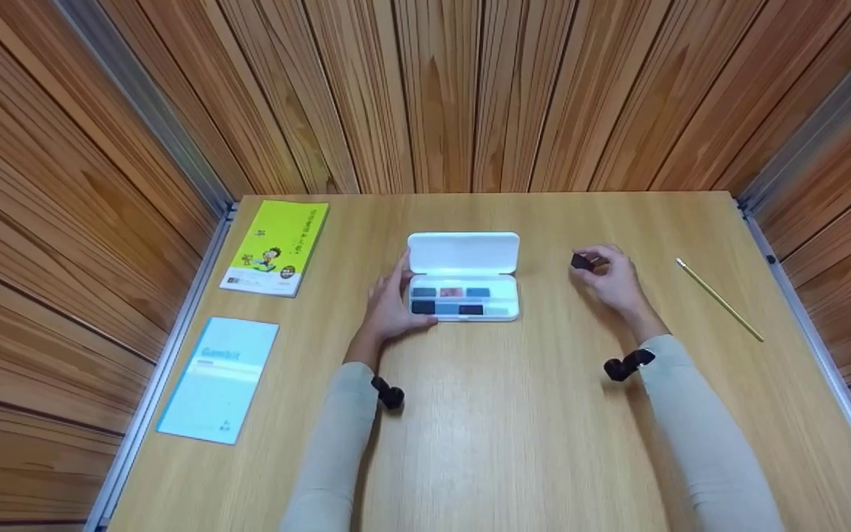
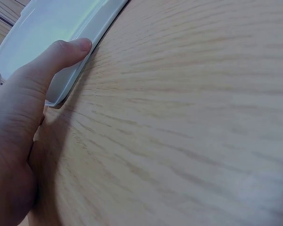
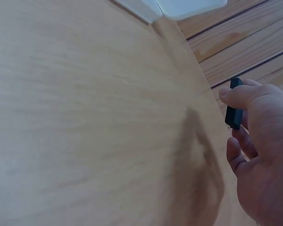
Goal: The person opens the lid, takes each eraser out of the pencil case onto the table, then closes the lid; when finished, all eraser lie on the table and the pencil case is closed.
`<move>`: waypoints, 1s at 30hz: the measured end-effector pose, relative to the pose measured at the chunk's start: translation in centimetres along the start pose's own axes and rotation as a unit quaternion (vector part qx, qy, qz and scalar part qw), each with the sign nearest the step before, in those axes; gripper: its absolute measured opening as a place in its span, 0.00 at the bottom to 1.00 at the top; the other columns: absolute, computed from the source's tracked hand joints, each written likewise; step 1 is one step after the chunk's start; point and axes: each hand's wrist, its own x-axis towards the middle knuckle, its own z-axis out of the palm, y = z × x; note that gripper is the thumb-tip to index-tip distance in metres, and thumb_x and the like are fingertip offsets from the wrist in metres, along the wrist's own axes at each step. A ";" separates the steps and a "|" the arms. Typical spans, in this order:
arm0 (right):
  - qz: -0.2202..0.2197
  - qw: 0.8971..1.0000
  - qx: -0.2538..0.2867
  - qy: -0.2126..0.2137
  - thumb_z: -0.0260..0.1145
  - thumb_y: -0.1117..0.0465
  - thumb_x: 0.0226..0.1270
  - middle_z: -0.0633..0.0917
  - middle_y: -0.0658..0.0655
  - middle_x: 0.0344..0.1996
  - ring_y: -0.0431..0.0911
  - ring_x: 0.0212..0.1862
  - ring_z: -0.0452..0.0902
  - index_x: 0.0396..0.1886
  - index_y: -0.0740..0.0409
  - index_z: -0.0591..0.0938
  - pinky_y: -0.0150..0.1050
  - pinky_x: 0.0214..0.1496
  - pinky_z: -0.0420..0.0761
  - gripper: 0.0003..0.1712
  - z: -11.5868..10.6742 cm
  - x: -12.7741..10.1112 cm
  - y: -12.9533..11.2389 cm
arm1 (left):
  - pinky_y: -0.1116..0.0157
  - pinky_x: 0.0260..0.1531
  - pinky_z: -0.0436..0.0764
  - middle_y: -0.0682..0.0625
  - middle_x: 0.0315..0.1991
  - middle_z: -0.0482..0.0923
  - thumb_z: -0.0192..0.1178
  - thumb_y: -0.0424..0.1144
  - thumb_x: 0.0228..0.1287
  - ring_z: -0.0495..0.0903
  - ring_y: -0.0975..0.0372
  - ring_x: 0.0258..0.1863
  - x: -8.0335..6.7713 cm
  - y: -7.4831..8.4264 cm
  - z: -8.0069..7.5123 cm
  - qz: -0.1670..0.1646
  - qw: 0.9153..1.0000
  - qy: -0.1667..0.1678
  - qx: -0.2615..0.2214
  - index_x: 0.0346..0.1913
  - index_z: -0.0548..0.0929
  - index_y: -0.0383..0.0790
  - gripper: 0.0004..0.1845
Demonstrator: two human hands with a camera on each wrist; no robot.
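Note:
A white pencil case (image 1: 508,299) stands with its hinged lid (image 1: 462,253) raised, and several blue, pink and dark blocks lie in rows inside. My left hand (image 1: 390,307) grips the case at its left end, the thumb along the front edge and the fingers by the left side. In the left wrist view, the thumb (image 2: 66,54) presses the case's white wall (image 2: 61,84). To the right of the case, my right hand (image 1: 614,281) pinches a small black rectangular block (image 1: 581,262) between thumb and fingers, held above the table in the right wrist view.
A gold pencil (image 1: 721,301) lies on the table to the right of my right hand. On the left are a yellow-green book (image 1: 278,240) and a light blue notebook (image 1: 219,384). Wood-panelled walls (image 1: 440,96) rise at the table's back and sides.

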 end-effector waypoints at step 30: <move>0.041 0.999 -0.001 0.017 0.69 0.73 0.80 0.76 0.74 0.70 0.63 0.70 0.77 0.74 0.66 0.84 0.12 0.53 0.70 0.25 -1.8 -0.5 3.2 | 0.42 0.82 0.60 0.51 0.75 0.77 0.90 0.58 0.48 0.69 0.51 0.76 0.1 -0.3 0.2 -0.003 1.000 0.001 -0.004 0.93 0.45 0.72 0.76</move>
